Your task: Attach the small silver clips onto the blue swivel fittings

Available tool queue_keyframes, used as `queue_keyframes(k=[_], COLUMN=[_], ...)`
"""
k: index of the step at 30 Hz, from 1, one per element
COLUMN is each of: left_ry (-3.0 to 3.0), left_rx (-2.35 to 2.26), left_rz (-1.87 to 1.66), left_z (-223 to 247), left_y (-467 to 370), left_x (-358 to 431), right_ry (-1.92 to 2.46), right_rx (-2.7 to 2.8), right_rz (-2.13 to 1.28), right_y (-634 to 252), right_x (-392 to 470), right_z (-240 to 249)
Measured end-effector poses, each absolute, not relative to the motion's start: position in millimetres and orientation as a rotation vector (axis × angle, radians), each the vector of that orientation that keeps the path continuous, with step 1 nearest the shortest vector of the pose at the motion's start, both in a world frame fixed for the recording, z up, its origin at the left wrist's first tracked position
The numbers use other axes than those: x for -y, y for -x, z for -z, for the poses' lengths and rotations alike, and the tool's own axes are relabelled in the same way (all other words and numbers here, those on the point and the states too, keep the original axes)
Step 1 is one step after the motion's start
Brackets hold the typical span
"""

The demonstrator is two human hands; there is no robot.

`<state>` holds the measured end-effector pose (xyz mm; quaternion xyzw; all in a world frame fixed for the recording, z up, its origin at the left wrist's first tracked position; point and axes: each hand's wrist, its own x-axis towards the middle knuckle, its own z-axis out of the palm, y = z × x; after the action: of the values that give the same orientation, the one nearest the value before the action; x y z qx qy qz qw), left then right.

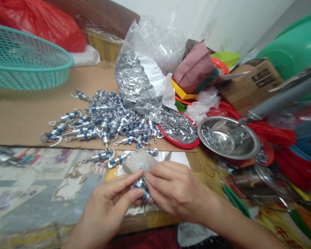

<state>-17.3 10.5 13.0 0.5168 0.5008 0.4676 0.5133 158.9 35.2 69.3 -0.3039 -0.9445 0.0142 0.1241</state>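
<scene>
My left hand [110,200] is closed around the left side of a blue-and-silver metal fitting [140,183], thumb and fingers pinching it. From the other side my right hand [175,185] grips the same fitting, its fingertips pressed together and partly covering it. Just beyond my fingertips lies a grey stone-like block [140,160]. A large heap of similar fittings [114,117], with blue bands, curved silver hooks and small eyelets, is spread on the cardboard [23,121] ahead.
Small metal clips fill a clear plastic bag [134,79] and a red tray [181,129]. To the right stands a steel bowl [226,136] with some clips in it, under a grey bar [287,93]. A turquoise basket [28,65] sits at the back left.
</scene>
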Motion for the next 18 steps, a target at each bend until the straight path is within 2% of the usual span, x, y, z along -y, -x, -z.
queue_keyframes(k=[9, 18], left_ry=[-1.354, -1.155], left_rx=[-1.184, -1.191], left_rz=[-1.094, -1.025], left_z=[-22.5, -19.9], left_y=[15.2, 15.3], left_x=[-17.9, -13.5], right_ry=[0.873, 0.807], right_rx=[2.587, 2.379], right_rz=[-0.199, -0.305], right_y=[-158.3, -151.6], right_x=[-38.7, -41.9], right_z=[-64.2, -45.3])
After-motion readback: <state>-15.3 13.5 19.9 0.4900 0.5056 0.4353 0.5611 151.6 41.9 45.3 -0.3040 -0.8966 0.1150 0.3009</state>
